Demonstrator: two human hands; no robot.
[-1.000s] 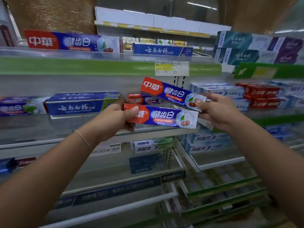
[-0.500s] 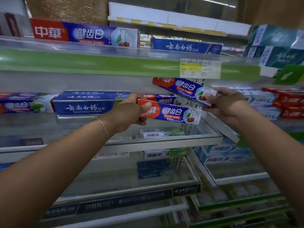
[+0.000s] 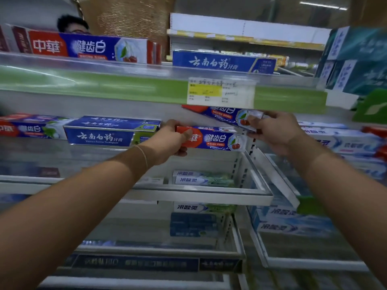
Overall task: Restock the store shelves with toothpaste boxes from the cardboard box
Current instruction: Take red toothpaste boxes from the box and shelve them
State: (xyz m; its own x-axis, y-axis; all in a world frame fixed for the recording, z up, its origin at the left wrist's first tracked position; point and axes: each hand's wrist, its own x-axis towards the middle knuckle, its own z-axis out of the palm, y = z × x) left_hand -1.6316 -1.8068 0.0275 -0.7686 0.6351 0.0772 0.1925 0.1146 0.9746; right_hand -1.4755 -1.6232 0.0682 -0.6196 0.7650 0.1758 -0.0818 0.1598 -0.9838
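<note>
My left hand (image 3: 170, 141) grips the red end of a red-and-blue toothpaste box (image 3: 217, 140), held level inside the middle shelf (image 3: 201, 194) beside a blue toothpaste box (image 3: 100, 135). My right hand (image 3: 272, 130) holds the cherry end of a second red-and-blue toothpaste box (image 3: 224, 115), tilted, its far end tucked under the green shelf edge (image 3: 125, 86) above. The cardboard box is out of view.
A price tag (image 3: 219, 93) hangs on the green shelf edge. More toothpaste boxes line the top shelf (image 3: 88, 48), the right bay (image 3: 343, 141) and the lower shelves (image 3: 201, 181). A person's head (image 3: 72, 24) shows behind the top shelf at left.
Both hands have pushed their boxes further up and into the middle shelf. The right hand's box now reaches under the green shelf edge. The camera has moved closer.
</note>
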